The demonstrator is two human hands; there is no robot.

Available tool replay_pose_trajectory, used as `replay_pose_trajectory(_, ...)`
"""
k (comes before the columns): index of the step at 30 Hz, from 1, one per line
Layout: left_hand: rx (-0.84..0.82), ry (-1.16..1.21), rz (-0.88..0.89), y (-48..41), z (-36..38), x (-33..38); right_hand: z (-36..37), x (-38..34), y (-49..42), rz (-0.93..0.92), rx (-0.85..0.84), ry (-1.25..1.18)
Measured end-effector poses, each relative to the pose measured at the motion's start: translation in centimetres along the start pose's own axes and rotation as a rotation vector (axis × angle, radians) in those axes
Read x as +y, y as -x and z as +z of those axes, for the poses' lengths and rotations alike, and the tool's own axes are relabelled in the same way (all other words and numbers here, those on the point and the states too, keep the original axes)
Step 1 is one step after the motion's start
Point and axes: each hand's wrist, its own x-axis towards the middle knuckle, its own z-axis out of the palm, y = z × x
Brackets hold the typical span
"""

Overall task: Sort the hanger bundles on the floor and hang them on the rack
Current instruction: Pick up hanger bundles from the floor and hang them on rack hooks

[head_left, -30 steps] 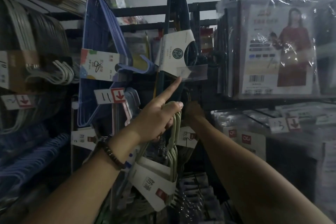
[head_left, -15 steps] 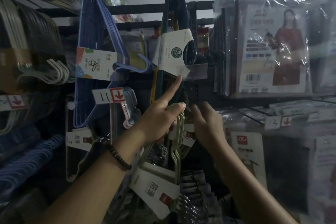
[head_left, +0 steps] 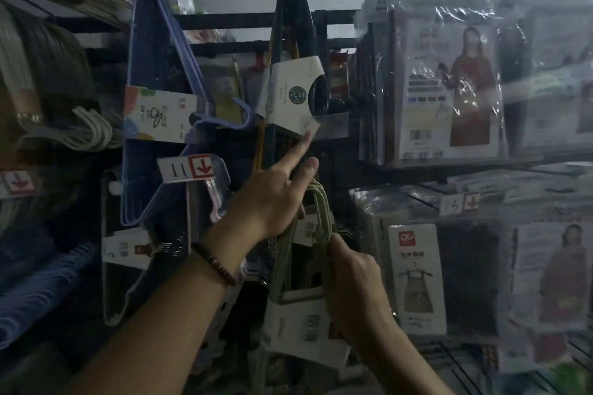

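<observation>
A bundle of pale green hangers [head_left: 316, 224] with a white paper band [head_left: 305, 333] hangs in front of the black wire rack [head_left: 244, 18]. My left hand [head_left: 272, 199] grips the bundle near its hooks, thumb over the top, with the index finger stretched up to the white label of the dark green hanger bundle [head_left: 293, 42] on the peg above. My right hand [head_left: 353, 285] holds the green bundle lower down on its right side, just above the band.
A blue hanger bundle [head_left: 160, 74] with a colourful label hangs at left over a price tag marked 11 [head_left: 189, 168]. White hangers [head_left: 80, 131] sit at far left. Plastic-wrapped apron packs [head_left: 449, 90] fill the right side, above and below.
My right hand has come down from behind the bundle's hooks and taken hold of the green bundle above its band. My left hand stays pointing while gripping the hooks.
</observation>
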Motion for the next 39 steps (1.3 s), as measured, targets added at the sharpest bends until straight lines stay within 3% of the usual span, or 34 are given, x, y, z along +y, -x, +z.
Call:
replay_pose_trajectory(6, 0.019, -0.219, 0.000, -0.8, -1.2, -0.9, -2.0, 3.0, -3.1, 0.090, 0.013, 0.066)
replay_pose_trajectory(18, -0.019, -0.331, -0.028, -0.7, -1.1, -0.4, -1.0, 4.6, -9.9, 0.084, 0.005, 0.253)
replay_pose_trajectory(26, -0.013, -0.377, -0.062, -0.4, -0.8, 0.4, 1.9, 6.1, -12.5, 0.115, -0.146, 0.279)
replay_pose_trajectory(32, 0.013, -0.431, -0.084, -0.1, -0.4, 0.7, 5.6, 8.0, -16.6, 0.103, -0.344, 0.585)
replay_pose_trajectory(39, -0.001, -0.449, -0.135, 0.7, -0.4, 0.6, 8.4, 10.8, -18.3, 0.290, -0.317, 0.319)
